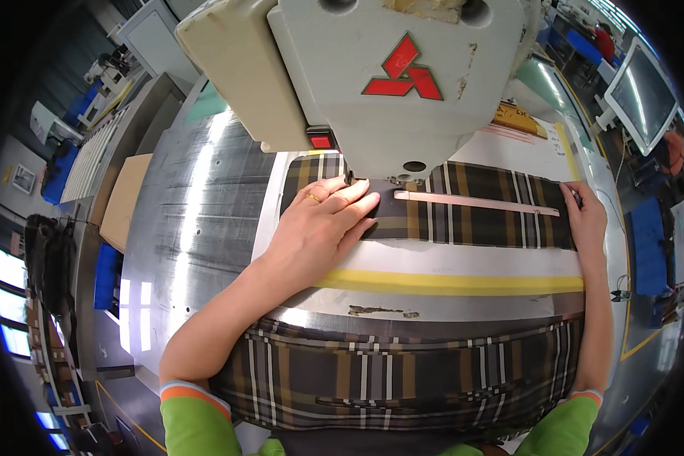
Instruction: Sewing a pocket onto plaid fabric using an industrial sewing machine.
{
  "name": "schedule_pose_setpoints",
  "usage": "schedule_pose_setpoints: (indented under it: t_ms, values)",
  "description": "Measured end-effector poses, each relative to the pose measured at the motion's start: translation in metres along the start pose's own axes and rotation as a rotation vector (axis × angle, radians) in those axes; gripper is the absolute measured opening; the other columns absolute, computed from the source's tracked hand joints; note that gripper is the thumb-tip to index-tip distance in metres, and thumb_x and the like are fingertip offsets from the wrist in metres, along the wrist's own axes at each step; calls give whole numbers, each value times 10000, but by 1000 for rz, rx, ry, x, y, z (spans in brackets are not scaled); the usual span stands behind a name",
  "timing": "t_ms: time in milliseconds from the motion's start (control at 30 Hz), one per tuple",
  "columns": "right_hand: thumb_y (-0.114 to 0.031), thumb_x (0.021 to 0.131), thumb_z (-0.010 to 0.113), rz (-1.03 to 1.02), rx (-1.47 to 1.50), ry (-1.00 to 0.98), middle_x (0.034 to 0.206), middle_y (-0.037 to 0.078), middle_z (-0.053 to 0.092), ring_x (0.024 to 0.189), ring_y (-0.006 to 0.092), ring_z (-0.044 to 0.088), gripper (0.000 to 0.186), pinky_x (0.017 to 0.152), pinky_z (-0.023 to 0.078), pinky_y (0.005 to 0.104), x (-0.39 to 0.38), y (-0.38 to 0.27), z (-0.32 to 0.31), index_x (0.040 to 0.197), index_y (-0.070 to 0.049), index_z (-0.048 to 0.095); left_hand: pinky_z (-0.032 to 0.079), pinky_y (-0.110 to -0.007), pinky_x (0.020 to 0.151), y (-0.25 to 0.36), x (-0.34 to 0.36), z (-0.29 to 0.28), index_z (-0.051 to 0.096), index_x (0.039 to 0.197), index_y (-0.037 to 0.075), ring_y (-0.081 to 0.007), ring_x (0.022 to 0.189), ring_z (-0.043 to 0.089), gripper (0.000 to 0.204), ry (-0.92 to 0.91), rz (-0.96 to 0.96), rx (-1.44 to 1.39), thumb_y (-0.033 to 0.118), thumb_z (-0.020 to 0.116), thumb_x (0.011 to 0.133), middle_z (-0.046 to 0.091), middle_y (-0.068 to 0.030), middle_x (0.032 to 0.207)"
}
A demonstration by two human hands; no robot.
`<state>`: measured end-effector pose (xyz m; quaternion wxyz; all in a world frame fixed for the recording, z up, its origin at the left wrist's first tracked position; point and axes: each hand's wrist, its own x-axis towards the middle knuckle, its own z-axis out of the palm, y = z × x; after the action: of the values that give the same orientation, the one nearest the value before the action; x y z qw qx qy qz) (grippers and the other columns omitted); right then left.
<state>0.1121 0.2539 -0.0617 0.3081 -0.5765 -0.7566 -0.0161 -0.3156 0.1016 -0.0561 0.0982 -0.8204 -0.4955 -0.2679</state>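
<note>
Beneath the head of a large sewing machine (391, 114) lies a dark plaid fabric panel (501, 229) with brown and white stripes. A narrow pale pink strip (479, 203) runs lengthwise along the panel. My left hand (319, 220) rests flat on the panel's left part, fingers stretched out, the fingertips close to the needle area. At the right end, my right hand (585, 216) has its fingers bent round the panel's edge and appears to grip it. The machine head hides part of the panel's far side.
Yellow tape (448, 283) crosses the white work surface in front of the panel. More plaid fabric (403, 368) is gathered at the near edge. A shiny metal table (182, 243) extends left. A brown curved ruler (520, 119) lies behind, and a screen (642, 95) stands far right.
</note>
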Motion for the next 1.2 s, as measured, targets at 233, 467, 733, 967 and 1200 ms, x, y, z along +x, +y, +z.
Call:
schedule_pose_setpoints:
  t_ms: [233,467,733,967,1200]
  values:
    - [-221,956,699,-44,49,-5,873,114,724,739,269,689,170,693,526,340,-4,-7,2,1010,-61,709,490,-421,995,-8,-7,-4,707,1241,135,-283,1075,595,374,-45,-26,-11,173,764,874,666,-53,1212]
    - [-243,954,705,-39,-15,1,867,111,717,729,257,670,188,693,518,333,2,10,3,1034,-72,713,458,-407,1009,-2,1,7,697,1256,115,-266,1133,593,371,-12,13,-15,178,748,895,658,-55,1245]
    - [-248,962,697,-20,-33,-33,851,119,711,710,258,654,198,681,509,328,6,6,1,1041,-67,712,433,-403,1028,-4,3,6,687,1252,81,-244,1113,604,345,-45,60,-44,170,717,920,681,-46,1244]
    - [-222,973,684,-150,12,-9,807,128,689,663,237,625,187,657,492,323,11,3,9,1024,-43,700,456,-379,984,-3,9,5,701,1237,121,-222,957,528,338,-67,26,103,210,729,912,677,-8,1182]
    - [-226,959,698,-60,-42,-40,890,127,724,726,275,671,180,691,519,340,7,8,3,1034,-62,716,447,-429,1030,-9,5,11,711,1217,127,-223,1027,580,325,-7,80,-20,223,739,908,669,-9,1232]
